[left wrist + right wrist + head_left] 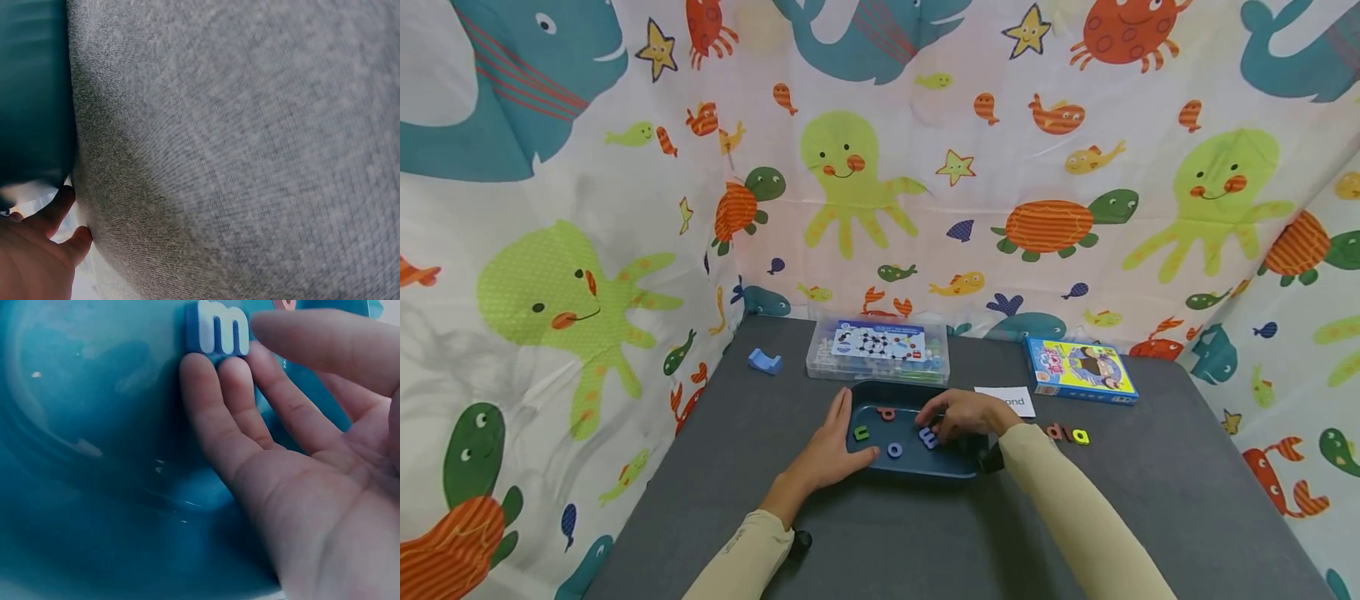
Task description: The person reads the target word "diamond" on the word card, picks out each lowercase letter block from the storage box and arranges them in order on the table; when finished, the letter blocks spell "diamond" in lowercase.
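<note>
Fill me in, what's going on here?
A person's right hand has its fingertips at a blue letter m in the tray; I can't tell whether it's gripped. The left hand rests against the tray's left end. A green letter, a red letter and a blue o also lie inside. A yellow letter sits on the table, right of the tray.

Blue letter m (928,437), touched by right hand (964,413), inside rectangular teal tray (917,464)

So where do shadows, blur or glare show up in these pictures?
Head: soft shadow on the table in front of the tray; left wrist: tray blurred, table's weave clearer; right wrist: small bright glints on the tray, bluish cast overall.
</note>
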The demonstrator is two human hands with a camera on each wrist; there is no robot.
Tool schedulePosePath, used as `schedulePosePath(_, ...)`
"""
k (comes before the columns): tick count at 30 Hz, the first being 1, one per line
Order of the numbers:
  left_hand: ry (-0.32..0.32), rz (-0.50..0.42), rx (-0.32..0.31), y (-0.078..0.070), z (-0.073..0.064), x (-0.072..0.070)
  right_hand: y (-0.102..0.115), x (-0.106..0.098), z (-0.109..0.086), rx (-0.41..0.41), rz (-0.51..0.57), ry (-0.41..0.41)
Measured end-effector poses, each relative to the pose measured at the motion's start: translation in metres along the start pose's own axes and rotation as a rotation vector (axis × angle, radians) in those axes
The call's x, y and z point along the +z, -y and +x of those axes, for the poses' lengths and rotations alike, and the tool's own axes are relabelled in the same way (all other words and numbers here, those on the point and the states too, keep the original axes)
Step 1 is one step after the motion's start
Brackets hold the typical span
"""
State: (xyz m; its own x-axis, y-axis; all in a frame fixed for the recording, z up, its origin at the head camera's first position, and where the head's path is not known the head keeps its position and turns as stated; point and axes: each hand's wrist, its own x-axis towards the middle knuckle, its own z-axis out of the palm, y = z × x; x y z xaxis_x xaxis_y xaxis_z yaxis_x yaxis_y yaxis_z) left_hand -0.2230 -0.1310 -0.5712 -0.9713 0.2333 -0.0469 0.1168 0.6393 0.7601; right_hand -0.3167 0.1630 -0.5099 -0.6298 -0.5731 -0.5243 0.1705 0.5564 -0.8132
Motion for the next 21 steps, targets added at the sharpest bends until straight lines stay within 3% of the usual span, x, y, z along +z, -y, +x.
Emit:
schedulePosePath(7,-0.007,-0.001,0.004,-0.001,-0.001,0.001,0.001,-0.002,0.007,0.022,-0.036,0.030)
schedulePosePath(12,-0.008,0.003,0.002,0.000,0.000,0.002,-0.003,0.000,0.012,-0.031,-0.144,0.072)
schedulePosePath(21,-0.012,-0.011,0.007,0.000,0.000,0.002,-0.011,0.010,0.014,-0.118,-0.274,0.014)
